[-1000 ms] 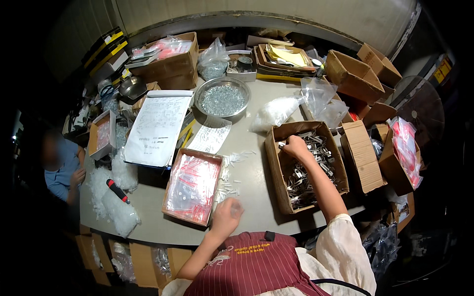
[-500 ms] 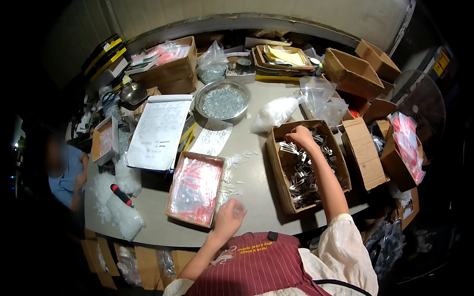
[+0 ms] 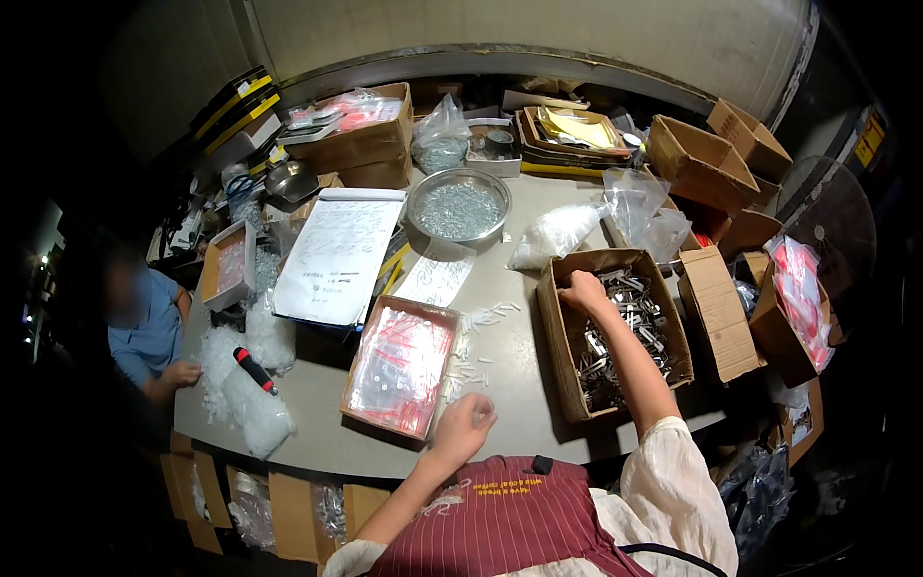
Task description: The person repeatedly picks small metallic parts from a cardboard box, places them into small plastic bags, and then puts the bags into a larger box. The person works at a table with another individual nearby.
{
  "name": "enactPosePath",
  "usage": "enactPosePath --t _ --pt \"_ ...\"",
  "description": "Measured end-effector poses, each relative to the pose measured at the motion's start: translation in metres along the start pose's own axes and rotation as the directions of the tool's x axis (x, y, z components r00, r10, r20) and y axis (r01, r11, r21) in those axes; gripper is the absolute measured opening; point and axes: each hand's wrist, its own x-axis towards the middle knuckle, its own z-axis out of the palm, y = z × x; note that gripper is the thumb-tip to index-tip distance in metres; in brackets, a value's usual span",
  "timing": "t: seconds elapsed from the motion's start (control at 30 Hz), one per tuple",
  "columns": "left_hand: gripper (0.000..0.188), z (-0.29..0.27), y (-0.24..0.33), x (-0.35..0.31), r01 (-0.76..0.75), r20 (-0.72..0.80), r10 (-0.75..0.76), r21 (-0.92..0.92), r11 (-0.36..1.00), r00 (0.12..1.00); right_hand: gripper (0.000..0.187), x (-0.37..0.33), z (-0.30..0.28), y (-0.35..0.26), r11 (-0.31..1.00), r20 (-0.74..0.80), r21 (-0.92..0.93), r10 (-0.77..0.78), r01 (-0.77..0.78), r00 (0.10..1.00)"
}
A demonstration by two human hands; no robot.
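Right hand [image 3: 580, 291] inside carton [image 3: 561, 363] of metal pieces [image 3: 648, 313], grip unclear; left hand [image 3: 463, 427] left of carton, loosely curled, contents unclear.

Maroon fabric apron [image 3: 519, 539] with thin pale pinstripes and small yellow lettering [image 3: 516, 489]; loose, creased cream cloth sleeves [image 3: 673, 486]; narrow black cord [image 3: 663, 552] across the right side

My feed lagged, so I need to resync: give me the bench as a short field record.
Left hand: curled near the shallow box of red-edged clear bags; any grip unclear
Right hand: inside the open carton of metal parts; what it grips unclear
Loose: small white pieces, right of the shallow box
Steel bowl: holds small shiny parts
Red-and-black tool: on a white-filled clear bag
Nearby: another person in blue, left edge
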Motion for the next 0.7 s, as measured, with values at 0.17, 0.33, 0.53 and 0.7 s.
enactPosePath --t 0.17,0.33,0.53,0.7 --pt "0.02 -0.014 0.016 0.005 0.063 -0.014 -0.065 -0.097 0.993 0.998 0.03 -0.039 -0.078 -0.036 0.95 -0.092 0.277 -0.124 0.146 0.988" --pt "0.024 -0.013 0.037 0.023 0.057 0.023 -0.052 -0.326 0.944 0.998 0.019 -0.149 -0.134 -0.105 0.655 0.051 0.656 -0.534 0.375 0.844" --pt "0.027 -0.001 0.042 0.034 0.042 0.087 -0.015 -0.316 0.948 0.996 0.019 -0.199 -0.093 -0.125 0.624 0.175 0.337 -0.777 0.704 0.605" --pt "0.024 -0.021 0.055 0.027 -0.028 0.095 0.066 -0.355 0.935 0.993 0.035 -0.202 -0.132 -0.136 0.644 0.49 0.528 -0.764 0.554 0.42"
